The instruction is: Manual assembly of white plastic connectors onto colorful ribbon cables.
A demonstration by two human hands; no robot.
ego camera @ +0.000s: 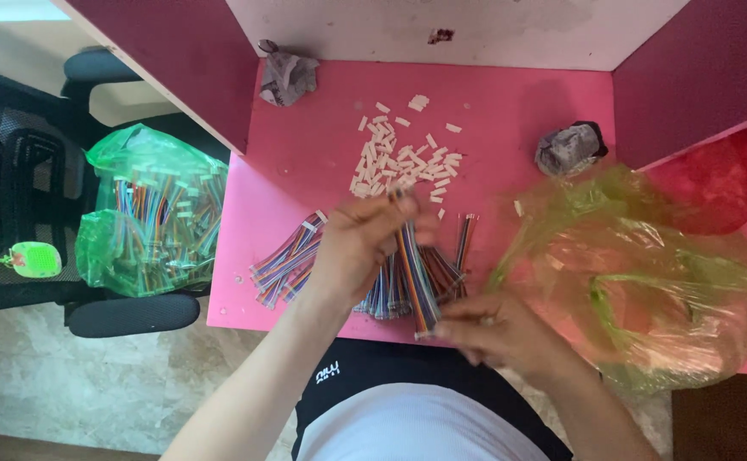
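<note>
- While both hands grip one flat rainbow ribbon cable (pixel 413 277) over the front of the pink desk (pixel 510 119), the work looks roughly midway by my read: one piece in hand, plenty on both sides.
- Left hand (pixel 360 243) pinches the cable's upper end, fingers closed on it; right hand (pixel 497 329) is clenched on the lower end near the desk edge. Both are motion-blurred, so I cannot tell if a connector is being fitted at either tip.
- Cable look: short, flat, many thin coloured strands side by side, held nearly upright, slightly tilted.
- Directly under the hands: cable pile (pixel 390 273) lying loose on the desk; some ends look to carry white tips.
- Behind that, mid-desk: heap of small white connectors (pixel 403 158), still a lot of them, so much seems left.
- Right of the hands: crumpled green bag (pixel 646 282), translucent, contents unclear.
- Left, off the desk on a black chair (pixel 23 171): another green bag full of cables (pixel 151 213). Finished or raw stock, cannot tell.
- Two crumpled paper wads (pixel 288 77) at the back corners.
</note>
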